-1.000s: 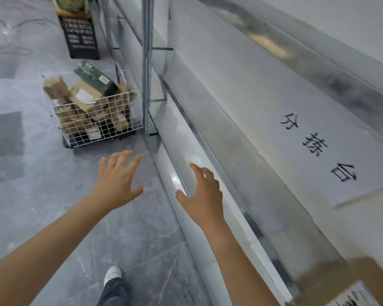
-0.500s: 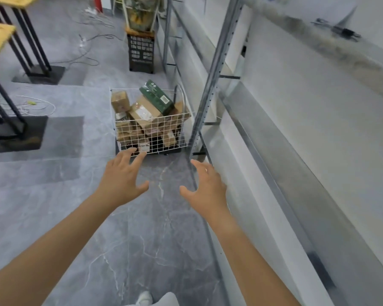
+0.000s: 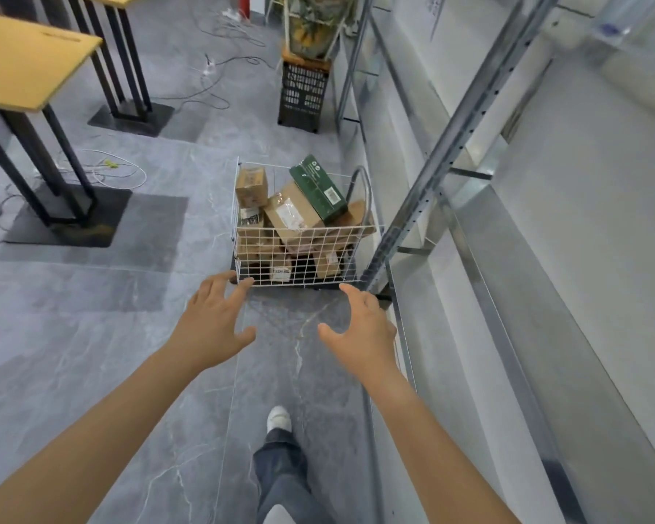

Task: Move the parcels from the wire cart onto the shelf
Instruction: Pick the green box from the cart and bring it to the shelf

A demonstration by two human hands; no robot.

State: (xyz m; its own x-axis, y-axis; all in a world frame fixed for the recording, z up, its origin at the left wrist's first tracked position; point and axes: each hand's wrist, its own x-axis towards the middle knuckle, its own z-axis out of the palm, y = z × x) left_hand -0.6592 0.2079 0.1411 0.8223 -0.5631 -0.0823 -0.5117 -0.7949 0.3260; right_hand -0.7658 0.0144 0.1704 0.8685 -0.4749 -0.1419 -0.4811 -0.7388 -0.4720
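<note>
Head view. Find the wire cart [image 3: 303, 255] at centre frame, heaped with parcels [image 3: 294, 215], green box [image 3: 318, 187] on top, just beside the shelf upright [image 3: 424, 183]. Note left hand [image 3: 214, 323] and right hand [image 3: 360, 330] at lower centre, fingers spread and released, grasping nothing, seemingly short of the cart's near wall. Close in first, reach over the rim, take the green box by 2 opposite sides, lift clear of the wire, then turn to the shelf [image 3: 526, 296] at right.
</note>
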